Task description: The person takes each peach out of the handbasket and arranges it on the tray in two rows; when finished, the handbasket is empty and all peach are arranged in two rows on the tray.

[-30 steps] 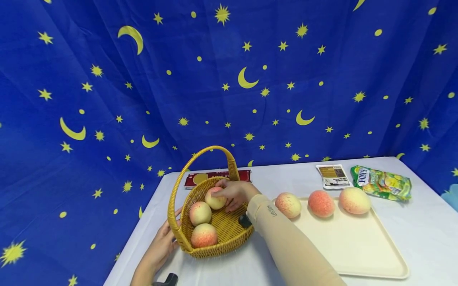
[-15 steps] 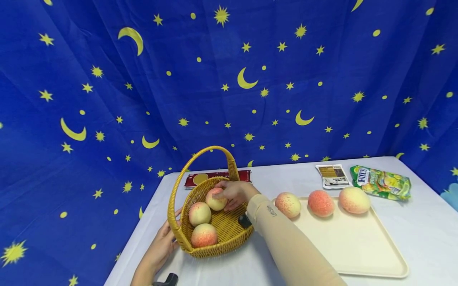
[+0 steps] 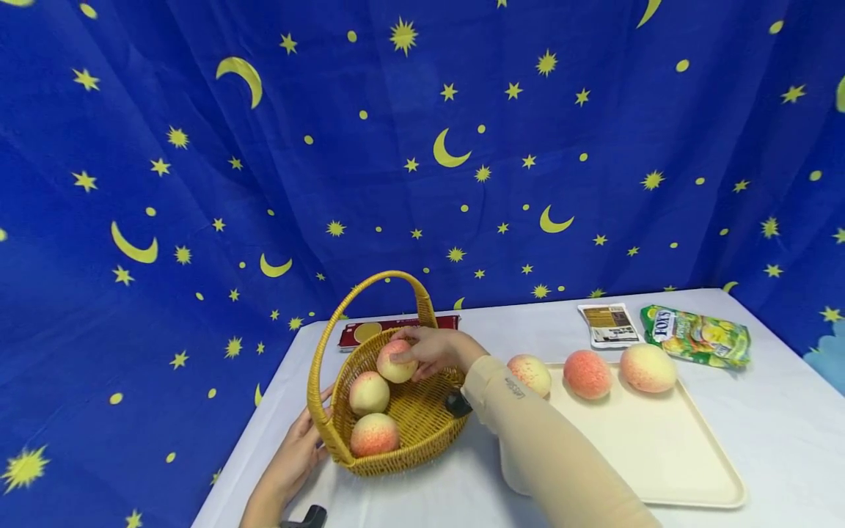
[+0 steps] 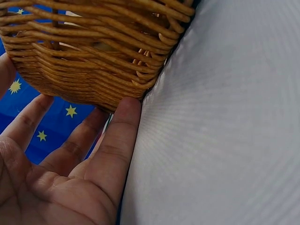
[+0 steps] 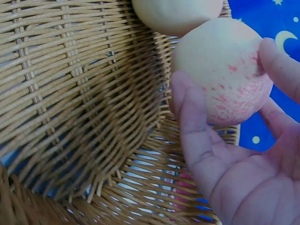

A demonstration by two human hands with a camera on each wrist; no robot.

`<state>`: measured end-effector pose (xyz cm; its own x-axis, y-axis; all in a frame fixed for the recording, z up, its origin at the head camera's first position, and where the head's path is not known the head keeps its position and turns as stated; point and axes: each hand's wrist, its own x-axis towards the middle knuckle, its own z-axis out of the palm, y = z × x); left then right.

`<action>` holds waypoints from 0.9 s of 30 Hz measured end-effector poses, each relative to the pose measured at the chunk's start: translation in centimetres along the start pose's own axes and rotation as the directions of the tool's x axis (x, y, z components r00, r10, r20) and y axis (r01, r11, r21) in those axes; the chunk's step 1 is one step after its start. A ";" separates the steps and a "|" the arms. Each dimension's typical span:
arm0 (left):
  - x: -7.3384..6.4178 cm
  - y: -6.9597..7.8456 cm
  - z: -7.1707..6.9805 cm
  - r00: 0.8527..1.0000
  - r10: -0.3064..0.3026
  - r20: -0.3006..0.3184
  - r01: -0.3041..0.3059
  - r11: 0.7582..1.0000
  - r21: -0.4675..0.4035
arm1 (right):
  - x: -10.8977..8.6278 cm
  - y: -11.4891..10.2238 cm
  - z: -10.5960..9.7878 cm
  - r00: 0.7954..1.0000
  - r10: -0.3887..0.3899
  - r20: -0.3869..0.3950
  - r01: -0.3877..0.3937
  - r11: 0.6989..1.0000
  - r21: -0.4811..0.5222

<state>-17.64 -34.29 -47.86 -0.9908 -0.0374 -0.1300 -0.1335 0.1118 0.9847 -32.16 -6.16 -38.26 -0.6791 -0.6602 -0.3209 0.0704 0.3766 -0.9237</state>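
In the head view my right hand (image 3: 432,352) reaches into the yellow wicker basket (image 3: 422,458) and holds a peach (image 3: 394,363) at its back. The right wrist view shows thumb and fingertips around that pale, red-speckled peach (image 5: 222,70). Beside it in the basket lie a second peach (image 3: 369,394) and, nearer the front, a third peach (image 3: 375,435). My left hand (image 3: 293,455) is at the basket's left side. Up close in the left wrist view, extended fingers (image 4: 115,140) touch the woven wall (image 4: 93,61) from outside; part of this hand is hidden behind the basket in the head view.
Right of the basket, a cream tray (image 3: 660,455) bears a speckled peach (image 3: 530,374), a red peach (image 3: 587,375) and a pale peach (image 3: 648,368). Behind are a small packet (image 3: 610,325), a green Fox's bag (image 3: 696,337) and a red box (image 3: 449,323). The basket handle (image 3: 323,352) arches high.
My right wrist and forearm have shifted slightly up and right, and the held peach sits marginally higher. The left hand stays at the basket. The head view has turned slightly.
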 end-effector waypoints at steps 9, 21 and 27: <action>-0.1 -0.1 -0.1 1.000 -0.014 -0.005 0.014 1.000 0.005 | -1.3 -0.5 -0.8 0.997 -0.081 0.008 0.081 0.995 -0.062; -0.1 -0.1 0.0 1.000 -0.010 -0.010 0.009 1.000 -0.002 | -4.0 -1.1 -2.0 0.986 -0.169 0.005 0.168 0.980 -0.105; -0.1 0.0 0.0 1.000 -0.003 -0.002 0.003 1.000 -0.011 | -5.4 -0.9 -2.9 0.978 -0.211 0.008 0.210 0.970 -0.120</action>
<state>-17.58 -34.30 -47.90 -0.9903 -0.0397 -0.1329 -0.1363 0.1011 0.9855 -30.71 -1.04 -35.10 -0.6731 -0.7297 -0.1207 -0.1623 0.3050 -0.9384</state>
